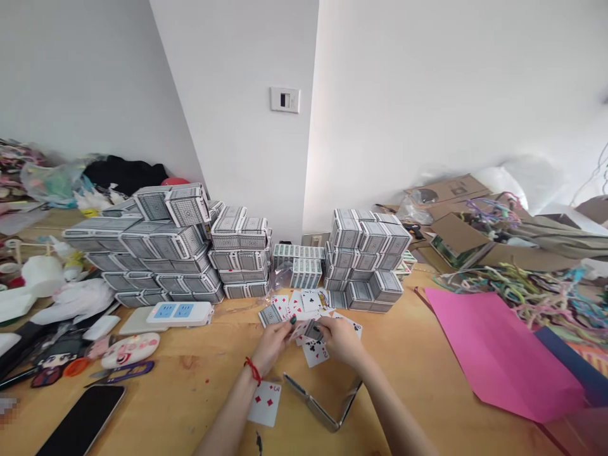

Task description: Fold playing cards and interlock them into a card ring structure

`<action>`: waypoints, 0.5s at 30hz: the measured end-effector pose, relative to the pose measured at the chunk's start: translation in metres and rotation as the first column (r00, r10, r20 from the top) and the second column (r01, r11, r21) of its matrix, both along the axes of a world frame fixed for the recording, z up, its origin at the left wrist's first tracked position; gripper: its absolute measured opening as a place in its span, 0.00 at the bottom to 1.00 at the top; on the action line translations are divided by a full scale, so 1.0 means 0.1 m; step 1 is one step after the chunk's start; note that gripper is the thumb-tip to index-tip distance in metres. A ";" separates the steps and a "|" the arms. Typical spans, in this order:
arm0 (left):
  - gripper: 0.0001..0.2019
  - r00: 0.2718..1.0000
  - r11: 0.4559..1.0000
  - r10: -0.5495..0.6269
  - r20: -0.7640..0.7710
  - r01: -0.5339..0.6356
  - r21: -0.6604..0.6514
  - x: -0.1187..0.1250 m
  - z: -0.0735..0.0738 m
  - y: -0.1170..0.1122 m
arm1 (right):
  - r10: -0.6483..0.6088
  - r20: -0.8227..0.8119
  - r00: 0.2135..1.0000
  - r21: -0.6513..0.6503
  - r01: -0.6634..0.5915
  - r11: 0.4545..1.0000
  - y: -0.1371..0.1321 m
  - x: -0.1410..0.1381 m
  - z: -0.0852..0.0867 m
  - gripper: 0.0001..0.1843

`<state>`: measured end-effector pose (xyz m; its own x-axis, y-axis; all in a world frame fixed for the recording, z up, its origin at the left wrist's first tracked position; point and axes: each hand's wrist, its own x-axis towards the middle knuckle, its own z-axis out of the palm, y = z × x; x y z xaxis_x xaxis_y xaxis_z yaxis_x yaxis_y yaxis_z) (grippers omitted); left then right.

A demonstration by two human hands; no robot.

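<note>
My left hand (275, 342) and my right hand (338, 339) meet over a loose spread of playing cards (299, 307) on the wooden table (199, 373). Both pinch cards between them at the middle, fingers closed on them. A red string circles my left wrist. A single three of diamonds card (266, 403) lies face up by my left forearm. Between my forearms stand leaning cards forming a low card structure (320, 408). Behind the spread rise stacks of boxed card decks (166, 247), with another stack (365, 259) to the right.
A black phone (83, 421) lies at the front left, with purple scissors (121, 372), a white power strip (179, 312) and small toys beside it. Pink paper (498, 354) covers the right side, with coloured strips and cardboard boxes (470, 240) behind.
</note>
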<state>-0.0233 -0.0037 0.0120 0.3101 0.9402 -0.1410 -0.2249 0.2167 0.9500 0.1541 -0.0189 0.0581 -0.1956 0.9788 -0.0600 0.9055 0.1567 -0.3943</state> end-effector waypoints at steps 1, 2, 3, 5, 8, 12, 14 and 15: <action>0.21 1.000 0.999 0.017 0.013 -0.016 -0.033 0.01 -0.01 0.01 | 0.003 -0.005 1.000 -0.008 -0.003 1.000 0.00 0.00 0.00 0.13; 0.22 0.999 0.998 0.032 0.026 -0.030 -0.058 0.03 -0.02 0.02 | 0.006 -0.006 1.000 -0.015 -0.006 1.000 -0.01 0.00 0.00 0.13; 0.23 0.998 0.996 0.038 0.048 -0.034 -0.079 0.05 -0.03 0.02 | 0.009 -0.007 1.000 -0.018 -0.009 1.000 -0.01 -0.01 0.00 0.13; 0.25 0.994 0.993 0.023 0.110 -0.010 -0.114 0.08 -0.04 0.01 | 0.016 -0.020 1.000 -0.011 -0.016 1.000 -0.02 -0.03 -0.01 0.13; 0.21 0.983 0.992 -0.053 0.178 0.071 -0.101 0.13 -0.04 -0.03 | 0.022 -0.037 0.999 0.005 -0.022 1.000 -0.03 -0.04 -0.02 0.13; 0.20 0.965 0.987 -0.109 0.240 0.133 -0.087 0.15 -0.06 -0.09 | 0.014 -0.040 0.999 0.004 -0.014 1.000 -0.03 -0.04 -0.02 0.14; 0.19 0.963 0.986 -0.092 0.254 0.123 -0.109 0.16 -0.08 -0.10 | 0.008 -0.040 0.999 0.002 -0.008 1.000 -0.03 -0.04 -0.01 0.14; 0.18 0.964 0.987 -0.074 0.255 0.108 -0.121 0.16 -0.09 -0.10 | 0.005 -0.037 0.999 0.000 -0.005 1.000 -0.03 -0.04 -0.01 0.14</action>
